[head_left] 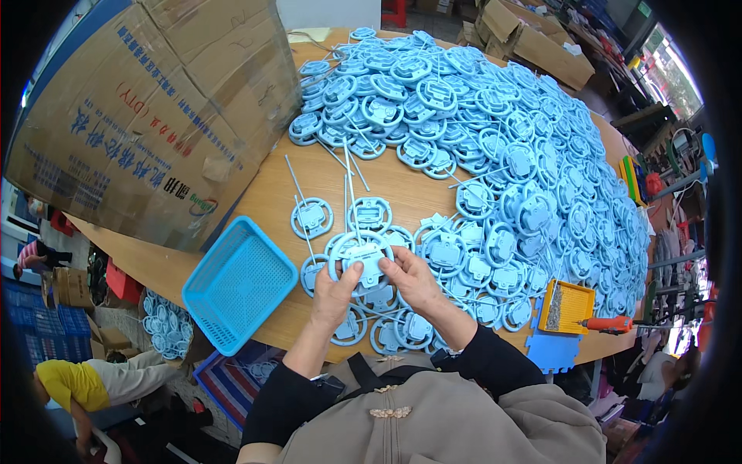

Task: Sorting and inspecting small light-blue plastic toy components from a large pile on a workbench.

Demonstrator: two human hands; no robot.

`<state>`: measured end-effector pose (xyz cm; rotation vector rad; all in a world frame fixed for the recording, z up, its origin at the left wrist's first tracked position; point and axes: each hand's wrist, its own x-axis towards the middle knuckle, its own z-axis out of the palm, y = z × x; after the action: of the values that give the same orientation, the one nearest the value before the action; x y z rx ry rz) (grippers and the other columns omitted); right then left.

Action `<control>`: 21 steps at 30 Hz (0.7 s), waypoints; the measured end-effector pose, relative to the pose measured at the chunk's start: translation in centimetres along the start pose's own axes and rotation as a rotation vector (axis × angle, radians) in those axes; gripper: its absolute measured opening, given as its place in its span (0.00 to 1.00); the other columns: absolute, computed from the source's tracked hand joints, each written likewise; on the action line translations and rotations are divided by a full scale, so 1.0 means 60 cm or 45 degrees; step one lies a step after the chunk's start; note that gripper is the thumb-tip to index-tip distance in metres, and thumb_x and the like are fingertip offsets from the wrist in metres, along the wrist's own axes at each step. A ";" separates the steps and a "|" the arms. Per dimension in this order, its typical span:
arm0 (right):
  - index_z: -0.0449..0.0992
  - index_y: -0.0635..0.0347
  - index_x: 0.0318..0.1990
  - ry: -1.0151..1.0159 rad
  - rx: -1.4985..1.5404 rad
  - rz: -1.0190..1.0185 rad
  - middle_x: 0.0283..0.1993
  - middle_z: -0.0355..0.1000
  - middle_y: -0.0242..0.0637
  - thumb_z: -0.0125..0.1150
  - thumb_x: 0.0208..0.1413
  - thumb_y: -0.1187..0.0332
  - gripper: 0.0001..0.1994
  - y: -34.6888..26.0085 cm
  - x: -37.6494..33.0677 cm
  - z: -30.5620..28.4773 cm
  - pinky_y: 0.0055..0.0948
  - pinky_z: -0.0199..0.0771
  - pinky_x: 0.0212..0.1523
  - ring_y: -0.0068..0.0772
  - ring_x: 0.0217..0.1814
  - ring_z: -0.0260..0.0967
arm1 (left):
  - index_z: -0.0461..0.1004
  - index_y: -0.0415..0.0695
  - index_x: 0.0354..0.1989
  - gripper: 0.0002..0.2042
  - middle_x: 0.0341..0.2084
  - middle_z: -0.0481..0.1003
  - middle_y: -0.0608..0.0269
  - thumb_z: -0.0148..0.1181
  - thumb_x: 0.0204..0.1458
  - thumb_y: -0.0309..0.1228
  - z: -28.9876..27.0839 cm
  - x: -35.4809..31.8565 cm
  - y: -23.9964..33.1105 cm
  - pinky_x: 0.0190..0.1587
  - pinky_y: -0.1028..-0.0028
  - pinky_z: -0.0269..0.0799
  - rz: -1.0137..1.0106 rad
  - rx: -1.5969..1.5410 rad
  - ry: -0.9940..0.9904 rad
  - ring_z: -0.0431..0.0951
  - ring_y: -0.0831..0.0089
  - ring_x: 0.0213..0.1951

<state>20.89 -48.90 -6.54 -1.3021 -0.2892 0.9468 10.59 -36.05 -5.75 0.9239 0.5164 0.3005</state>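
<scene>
Above the near part of the wooden table (267,203), I hold a light-blue plastic ring-shaped part (363,260) with a flat plate in its middle. My left hand (334,298) grips its left rim, thumb on the front. On the right rim, my right hand (413,280) is closed the same way. A thin light-blue rod (352,189) stands up behind the part; whether it is joined to it I cannot tell. Similar parts lie around and beneath my hands, among them a single ring part (312,217) to the left. A great heap of them (495,147) covers the table's far and right side.
A blue mesh basket (239,288) stands left of my hands, beside a large cardboard box (154,116). At right, a yellow tray (576,309) of small metal pieces and an orange power screwdriver (609,325) lie near a blue foam mat (553,352). A person in yellow (73,383) bends at far left.
</scene>
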 end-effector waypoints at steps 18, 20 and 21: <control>0.65 0.55 0.56 -0.028 -1.870 -0.612 0.54 0.65 0.46 0.69 0.39 0.57 0.34 0.033 0.244 -0.088 0.39 0.62 0.55 0.49 0.56 0.61 | 0.59 0.38 0.56 0.29 0.43 0.71 0.59 0.64 0.46 0.31 -0.072 0.014 -0.063 0.38 0.70 0.76 -0.367 0.570 0.457 0.76 0.69 0.40; 0.66 0.54 0.55 -0.087 -1.861 -0.492 0.53 0.64 0.46 0.69 0.38 0.55 0.34 0.037 0.272 -0.087 0.39 0.63 0.54 0.49 0.55 0.62 | 0.54 0.40 0.60 0.35 0.45 0.69 0.55 0.66 0.44 0.30 -0.079 0.017 -0.064 0.40 0.68 0.74 -0.018 0.818 0.484 0.74 0.65 0.42; 0.68 0.53 0.54 -0.144 -1.851 -0.365 0.53 0.64 0.47 0.70 0.36 0.54 0.34 0.041 0.283 -0.094 0.39 0.64 0.54 0.50 0.55 0.62 | 0.56 0.40 0.59 0.33 0.43 0.69 0.54 0.64 0.44 0.28 -0.069 0.019 -0.041 0.39 0.69 0.73 0.230 1.345 0.550 0.74 0.63 0.42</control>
<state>33.94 -40.51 -15.72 -2.3952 -1.3813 0.4732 9.34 -34.14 -10.16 1.9565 1.0298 0.3974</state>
